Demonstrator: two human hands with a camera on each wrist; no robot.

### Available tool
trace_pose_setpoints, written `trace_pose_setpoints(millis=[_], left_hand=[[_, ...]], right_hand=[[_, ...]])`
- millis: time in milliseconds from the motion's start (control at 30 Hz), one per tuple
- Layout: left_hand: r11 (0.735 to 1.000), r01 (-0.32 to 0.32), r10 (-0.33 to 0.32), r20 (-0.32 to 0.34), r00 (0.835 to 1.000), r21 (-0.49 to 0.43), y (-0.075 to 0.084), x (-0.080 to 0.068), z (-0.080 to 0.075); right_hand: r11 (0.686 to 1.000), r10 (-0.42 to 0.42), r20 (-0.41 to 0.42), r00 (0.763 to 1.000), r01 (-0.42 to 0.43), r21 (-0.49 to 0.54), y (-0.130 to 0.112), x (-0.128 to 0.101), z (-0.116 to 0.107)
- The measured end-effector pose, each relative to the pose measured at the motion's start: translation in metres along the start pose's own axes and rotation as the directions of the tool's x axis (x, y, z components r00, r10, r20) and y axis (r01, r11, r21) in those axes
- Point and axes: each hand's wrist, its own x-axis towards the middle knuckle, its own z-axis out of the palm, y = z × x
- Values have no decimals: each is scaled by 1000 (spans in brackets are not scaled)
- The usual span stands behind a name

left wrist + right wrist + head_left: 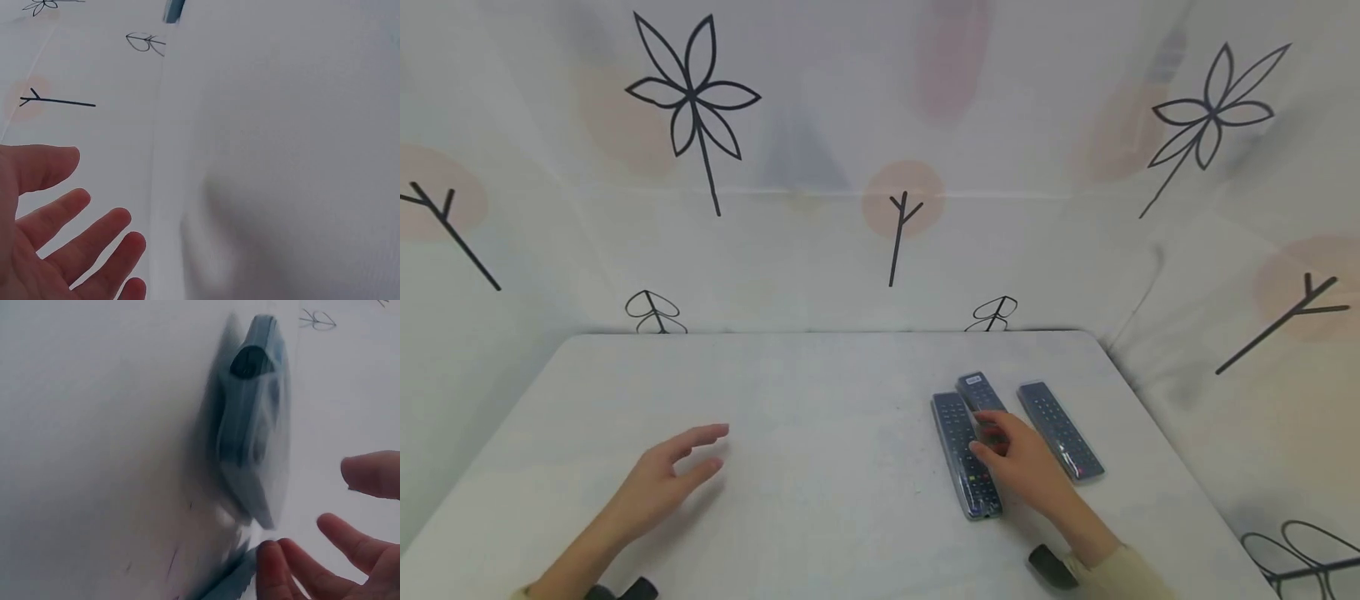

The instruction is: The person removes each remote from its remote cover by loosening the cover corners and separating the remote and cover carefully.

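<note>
My right hand is at the middle remote, fingers parted.
I see its thumb and fingers set apart over the remote, which it partly hides; I can't tell whether they touch. The left remote and right remote lie either side on the white table. My left hand hovers well apart, fingers loosely spread.

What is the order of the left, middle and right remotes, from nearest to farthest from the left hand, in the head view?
From the left hand:
1. Left remote: leftmost of the three.
2. Middle remote: farther back, partly hidden by the right hand.
3. Right remote: farthest right.
</note>
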Motion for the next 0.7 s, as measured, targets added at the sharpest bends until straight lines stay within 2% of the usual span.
trace_pose_setpoints(millis=[167, 367, 500, 700], left_hand=[[997, -7, 11, 50, 999, -77, 5, 4, 8], [987, -30, 46, 99, 994, -157, 6, 6, 19], [985, -23, 45, 125, 991, -172, 9, 7, 23], [980, -48, 75, 135, 988, -191, 11, 6, 24]], right_hand=[[1000, 12, 62, 998, -11, -18, -4, 2, 6], [999, 11, 42, 999, -10, -38, -11, 5, 11], [999, 16, 35, 999, -14, -36, -15, 8, 15], [998, 4, 37, 999, -1, -60, -17, 12, 20]])
